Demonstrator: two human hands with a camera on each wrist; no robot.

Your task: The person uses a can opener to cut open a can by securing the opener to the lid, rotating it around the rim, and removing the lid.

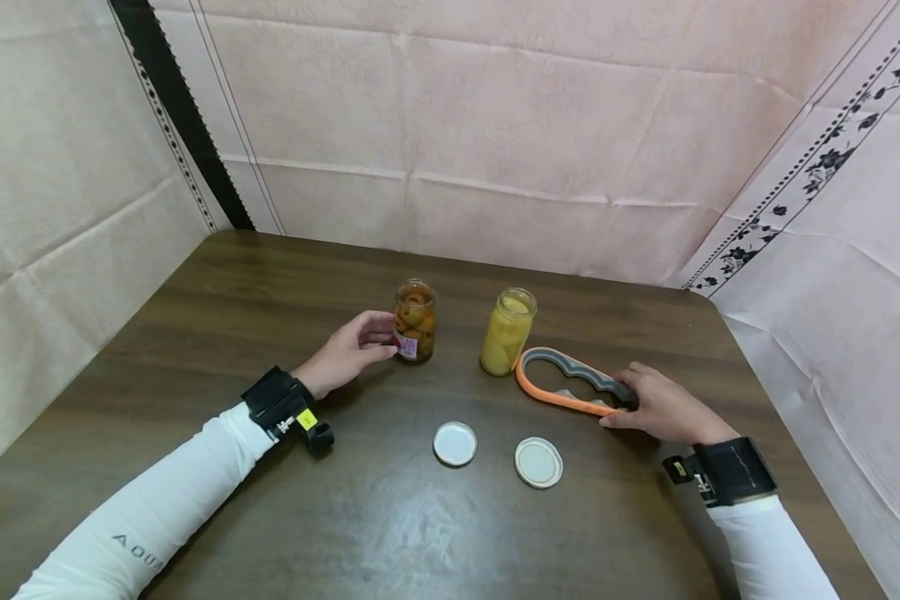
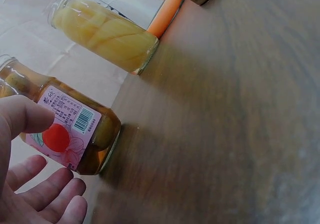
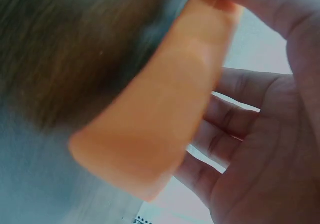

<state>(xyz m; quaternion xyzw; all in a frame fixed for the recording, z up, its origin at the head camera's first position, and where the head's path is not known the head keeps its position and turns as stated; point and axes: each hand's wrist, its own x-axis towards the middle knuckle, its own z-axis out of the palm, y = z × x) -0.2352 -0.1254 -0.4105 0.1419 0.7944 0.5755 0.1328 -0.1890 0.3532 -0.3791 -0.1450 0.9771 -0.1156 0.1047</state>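
A lidless glass jar of brownish round fruit (image 1: 416, 321) stands on the table beside my left hand (image 1: 348, 354). In the left wrist view, its pink label (image 2: 67, 126) faces that hand; the thumb lies across the jar's near side and the other fingers are spread loosely, not wrapped round it. My right hand (image 1: 667, 404) pinches one end of an orange and grey loop-shaped jar opener (image 1: 558, 400) between thumb and fingers. The opener's rounded far end is close to a lidless jar of yellow fruit (image 1: 506, 333); whether they touch I cannot tell.
Two round white lids, a left one (image 1: 454, 443) and a right one (image 1: 538, 462), lie on the brown wooden table (image 1: 330, 517) in front of the jars. Pale cloth (image 1: 495, 125) hangs behind the table and at both sides.
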